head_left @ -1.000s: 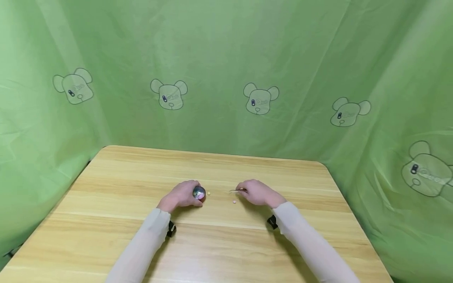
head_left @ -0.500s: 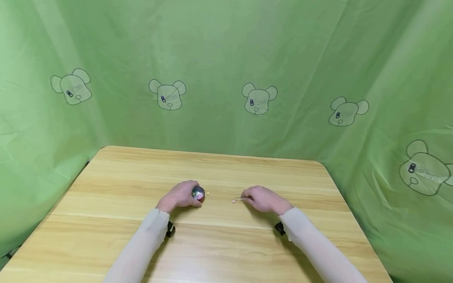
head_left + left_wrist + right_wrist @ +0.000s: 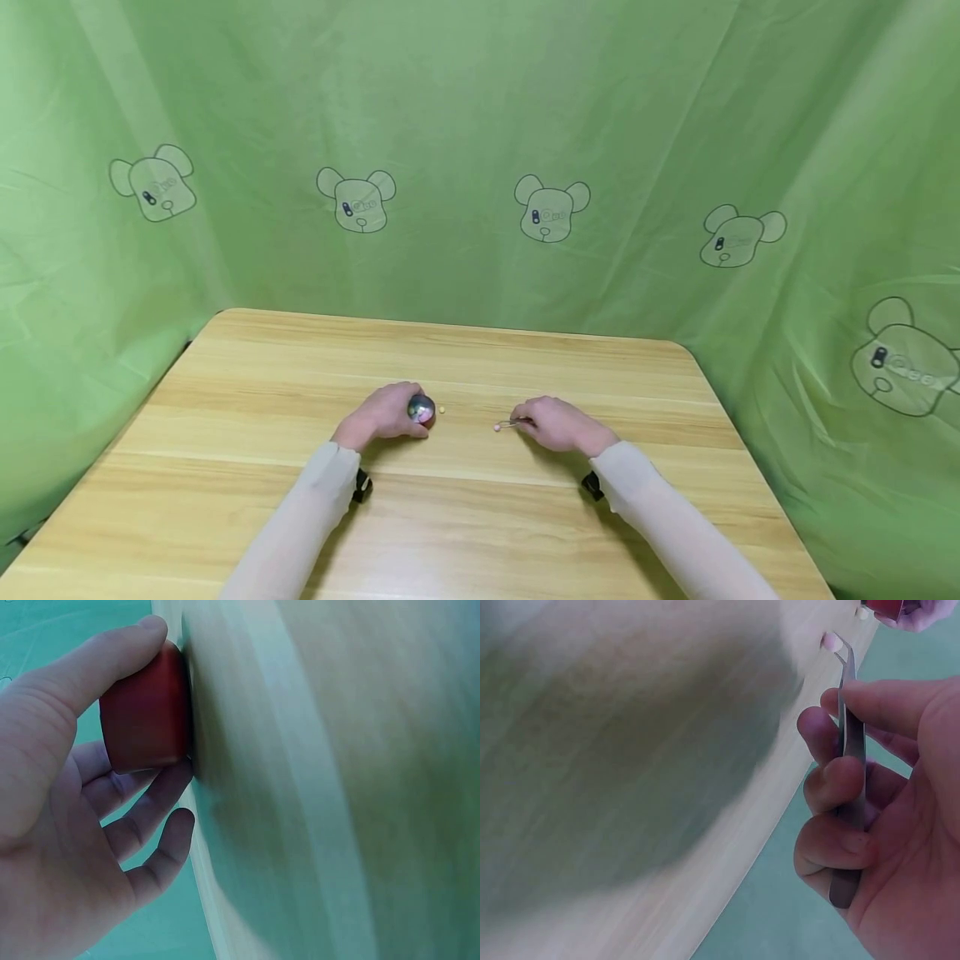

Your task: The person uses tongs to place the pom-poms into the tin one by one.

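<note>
My left hand (image 3: 386,412) holds a small cup upright on the table, thumb on one side and fingers on the other. The cup's outside is red (image 3: 146,712), its inside shiny metal (image 3: 422,402), with something pink and pale showing within. In my right hand (image 3: 561,423) is a pair of bent-tip tweezers (image 3: 857,739), pinched between thumb and fingers. Its tips reach right to a small pink bead (image 3: 829,641) on the tabletop. A yellow bead (image 3: 442,410) lies just right of the cup.
The wooden table (image 3: 465,517) has rounded far corners. Green cloth (image 3: 450,100) printed with bear heads hangs behind it and along both sides. A black strap device sits under each wrist, such as the left one (image 3: 362,485).
My right hand has come toward me and slightly right, bringing the tweezers' tips from above the pink bead down to it. The left hand and cup stay in place.
</note>
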{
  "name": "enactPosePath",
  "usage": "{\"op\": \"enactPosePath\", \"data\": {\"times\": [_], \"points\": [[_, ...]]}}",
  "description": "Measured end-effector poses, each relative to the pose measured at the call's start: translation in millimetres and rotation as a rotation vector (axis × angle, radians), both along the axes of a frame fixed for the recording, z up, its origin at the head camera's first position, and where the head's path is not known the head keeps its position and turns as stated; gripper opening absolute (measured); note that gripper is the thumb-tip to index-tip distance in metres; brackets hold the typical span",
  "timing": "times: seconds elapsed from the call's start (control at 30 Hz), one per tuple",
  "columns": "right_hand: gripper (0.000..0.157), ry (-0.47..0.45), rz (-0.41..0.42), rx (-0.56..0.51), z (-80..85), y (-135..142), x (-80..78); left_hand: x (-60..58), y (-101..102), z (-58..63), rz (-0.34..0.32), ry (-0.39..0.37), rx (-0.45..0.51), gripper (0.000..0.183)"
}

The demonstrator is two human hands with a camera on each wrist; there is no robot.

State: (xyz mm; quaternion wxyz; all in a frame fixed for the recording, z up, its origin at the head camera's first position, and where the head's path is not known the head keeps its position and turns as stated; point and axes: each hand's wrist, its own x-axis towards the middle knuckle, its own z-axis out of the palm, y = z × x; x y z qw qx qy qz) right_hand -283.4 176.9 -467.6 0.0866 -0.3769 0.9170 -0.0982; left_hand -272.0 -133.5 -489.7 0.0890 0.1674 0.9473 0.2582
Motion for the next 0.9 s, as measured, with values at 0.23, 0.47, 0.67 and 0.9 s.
{"op": "enactPosePath", "data": {"times": [0.23,0.47,0.67,0.9], "points": [[0.014,0.006,0.029,-0.013,-1.4,-0.6,-0.8,-0.6,-0.5,-0.9,0.003,0.005,-0.004,0.051],[0.014,0.031,0.062,-0.031,-1.9,-0.7,-1.8,-0.3,-0.7,-1.4,0.0,0.004,-0.009,0.053],[0.014,0.072,0.074,-0.063,2.1,-3.5,-1.8,0.0,-1.1,-1.0,-0.007,-0.003,-0.003,0.054],[0.013,0.099,0.102,-0.093,8.6,-14.9,-5.3,-1.2,-1.3,-1.8,-0.014,0.008,-0.003,0.054]]}}
